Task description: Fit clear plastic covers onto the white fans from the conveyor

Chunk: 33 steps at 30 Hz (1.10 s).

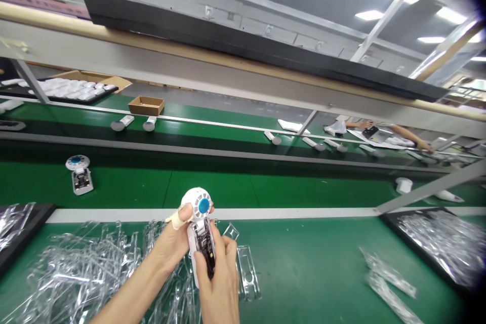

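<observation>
A white handheld fan [196, 201] with a blue hub is held up in front of me, its handle open so that a dark circuit board [207, 248] shows. My left hand [172, 235] grips it near the round head, with a pale wrap on the thumb. Around the lower handle, my right hand [220, 273] has its thumb on one side and fingers on the other. Below and left of both hands lies a heap of clear plastic frames [87, 273]. One clear frame [248, 273] lies just right of my right hand.
Another opened fan [80, 174] lies on the green belt [212, 177] beyond. A black tray [395, 223] of clear parts is at right, near loose clear pieces [391, 278]. A slanted metal post [429, 187] rises there. A co-worker's arms [410, 136] show far right.
</observation>
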{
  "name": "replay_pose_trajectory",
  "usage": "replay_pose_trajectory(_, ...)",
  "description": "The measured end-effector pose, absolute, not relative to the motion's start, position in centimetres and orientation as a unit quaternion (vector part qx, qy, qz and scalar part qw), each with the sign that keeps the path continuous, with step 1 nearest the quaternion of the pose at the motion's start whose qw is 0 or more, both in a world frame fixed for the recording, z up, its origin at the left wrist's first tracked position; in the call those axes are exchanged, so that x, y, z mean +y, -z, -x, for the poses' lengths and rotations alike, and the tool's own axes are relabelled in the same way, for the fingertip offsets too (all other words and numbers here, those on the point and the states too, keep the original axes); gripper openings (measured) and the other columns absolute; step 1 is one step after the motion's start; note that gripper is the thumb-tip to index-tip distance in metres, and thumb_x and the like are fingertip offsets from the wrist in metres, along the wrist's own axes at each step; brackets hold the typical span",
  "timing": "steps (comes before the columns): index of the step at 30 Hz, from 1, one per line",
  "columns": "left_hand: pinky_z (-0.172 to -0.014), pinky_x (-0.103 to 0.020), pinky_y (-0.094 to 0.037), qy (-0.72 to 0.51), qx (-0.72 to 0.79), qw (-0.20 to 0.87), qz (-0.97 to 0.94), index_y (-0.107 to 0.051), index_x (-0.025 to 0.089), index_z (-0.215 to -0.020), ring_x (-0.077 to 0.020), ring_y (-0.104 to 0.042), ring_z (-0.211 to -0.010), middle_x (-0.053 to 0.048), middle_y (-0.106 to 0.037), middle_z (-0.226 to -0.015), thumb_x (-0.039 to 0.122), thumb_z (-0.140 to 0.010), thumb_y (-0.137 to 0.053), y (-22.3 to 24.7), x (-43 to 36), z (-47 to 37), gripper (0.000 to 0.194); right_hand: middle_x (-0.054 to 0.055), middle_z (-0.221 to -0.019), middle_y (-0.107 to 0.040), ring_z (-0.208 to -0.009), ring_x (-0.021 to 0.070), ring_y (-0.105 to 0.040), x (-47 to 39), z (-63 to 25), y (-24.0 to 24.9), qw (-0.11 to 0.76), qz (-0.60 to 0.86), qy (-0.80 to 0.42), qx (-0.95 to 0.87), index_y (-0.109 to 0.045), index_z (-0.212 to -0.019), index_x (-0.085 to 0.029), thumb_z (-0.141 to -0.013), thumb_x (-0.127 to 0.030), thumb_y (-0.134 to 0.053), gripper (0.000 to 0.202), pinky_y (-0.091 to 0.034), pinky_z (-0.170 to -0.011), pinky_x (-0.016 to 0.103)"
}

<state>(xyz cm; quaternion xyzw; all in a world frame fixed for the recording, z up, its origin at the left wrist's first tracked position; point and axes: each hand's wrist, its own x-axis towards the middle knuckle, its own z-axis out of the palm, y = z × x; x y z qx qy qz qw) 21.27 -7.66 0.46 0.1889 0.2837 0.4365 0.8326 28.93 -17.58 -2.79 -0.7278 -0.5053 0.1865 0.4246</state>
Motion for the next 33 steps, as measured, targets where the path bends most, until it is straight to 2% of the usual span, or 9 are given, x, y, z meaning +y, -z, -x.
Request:
replay_pose_trajectory(5, -0.085, -0.036, -0.05, -0.453, 0.284, 0.818, -0.212, -0.056, 0.019, -0.119, -0.0259, -0.064, -0.091, -0.009, -0.069, -0.1, 0.034, -0.066, -0.074, -0.7, -7.7, -21.3, 0.058, 0.012, -0.12, -0.047, -0.108, 0.0285, -0.053, -17.6, -28.8, 4.2, 0.403, 0.724, -0.157, -0.537, -0.018, -0.144, -0.035, -0.093, -0.038, -0.034, 0.053, -0.049, -0.083, 0.044)
replay_pose_trajectory(10, -0.086, -0.034, -0.048, -0.452, 0.29, 0.807, -0.245, -0.056, 0.022, -0.121, -0.0255, -0.062, -0.096, -0.008, -0.068, -0.104, 0.036, -0.064, -0.075, -1.3, -7.7, -21.4, 0.061, 0.005, -0.141, -0.038, -0.127, 0.0219, -0.04, -17.4, -29.6, 4.7, 0.422, 0.671, -0.26, -0.551, -0.009, -0.145, -0.032, -0.096, -0.033, -0.027, 0.053, -0.044, -0.095, 0.034)
replay_pose_trajectory(14, -0.083, -0.029, -0.047, -0.415, 0.378, 0.762, -0.324, -0.064, 0.019, -0.109, -0.0255, -0.06, -0.099, -0.009, -0.069, -0.102, 0.035, -0.056, -0.081, -1.4, -7.9, -21.3, 0.058, 0.006, -0.125, -0.051, -0.112, 0.0215, -0.053, -17.8, -30.3, 4.5, 0.422, 0.68, -0.254, -0.543, -0.016, -0.144, -0.034, -0.095, -0.038, -0.029, 0.051, -0.048, -0.086, 0.033)
replay_pose_trajectory(17, -0.072, -0.028, -0.048, -0.34, 0.449, 0.728, -0.392, -0.069, 0.015, -0.096, -0.0254, -0.063, -0.087, -0.01, -0.071, -0.091, 0.032, -0.054, -0.082, -1.2, -8.3, -21.2, 0.047, 0.006, -0.111, -0.054, -0.1, 0.0217, -0.057, -17.5, -30.8, 4.3, 0.432, 0.674, -0.232, -0.552, -0.03, -0.14, -0.036, -0.092, -0.045, -0.034, 0.048, -0.048, -0.084, 0.035)
replay_pose_trajectory(20, -0.073, -0.031, -0.049, -0.353, 0.483, 0.692, -0.403, -0.069, 0.017, -0.089, -0.0258, -0.063, -0.086, -0.008, -0.071, -0.089, 0.03, -0.055, -0.082, -0.8, -9.0, -21.3, 0.039, 0.006, -0.106, -0.058, -0.096, 0.0206, -0.058, -16.2, -31.3, 4.4, 0.48, 0.691, -0.242, -0.483, -0.044, -0.133, -0.03, -0.092, -0.049, -0.032, 0.046, -0.048, -0.081, 0.033)
replay_pose_trajectory(23, -0.087, -0.031, -0.046, -0.417, 0.469, 0.657, -0.417, -0.069, 0.02, -0.086, -0.0272, -0.061, -0.097, -0.006, -0.07, -0.096, 0.017, -0.046, -0.085, -0.5, -10.0, -21.9, 0.043, 0.006, -0.084, -0.064, -0.079, 0.0192, -0.061, -14.4, -32.0, 4.6, 0.542, 0.721, -0.277, -0.332, -0.063, -0.099, -0.02, -0.092, -0.05, -0.025, 0.049, -0.049, -0.071, 0.029)
replay_pose_trajectory(25, -0.089, -0.032, -0.046, -0.437, 0.467, 0.648, -0.415, -0.069, 0.02, -0.085, -0.0294, -0.06, -0.099, -0.006, -0.07, -0.095, 0.009, -0.04, -0.086, -0.2, -10.7, -22.2, 0.049, 0.004, -0.065, -0.061, -0.064, 0.0183, -0.059, -13.6, -32.3, 4.8, 0.562, 0.721, -0.287, -0.287, -0.059, -0.067, -0.02, -0.091, -0.053, -0.023, 0.055, -0.048, -0.063, 0.028)
replay_pose_trajectory(27, -0.091, -0.032, -0.045, -0.448, 0.472, 0.643, -0.404, -0.068, 0.021, -0.086, -0.0312, -0.058, -0.104, -0.006, -0.071, -0.09, 0.005, -0.037, -0.086, 0.2, -11.3, -22.2, 0.055, 0.002, -0.055, -0.057, -0.055, 0.0168, -0.055, -13.3, -32.3, 4.9, 0.576, 0.714, -0.27, -0.294, -0.05, -0.053, -0.022, -0.09, -0.055, -0.024, 0.056, -0.044, -0.057, 0.027)
replay_pose_trajectory(33, -0.091, -0.026, -0.043, -0.471, 0.493, 0.604, -0.412, -0.068, 0.022, -0.088, -0.025, -0.058, -0.103, -0.003, -0.07, -0.088, 0.019, -0.051, -0.084, 2.6, -11.0, -21.6, 0.041, 0.002, -0.054, -0.057, -0.053, 0.0152, -0.053, -12.2, -32.1, 5.7, 0.533, 0.721, -0.238, -0.374, -0.051, -0.055, -0.021, -0.093, -0.049, -0.017, 0.058, -0.04, -0.055, 0.026)
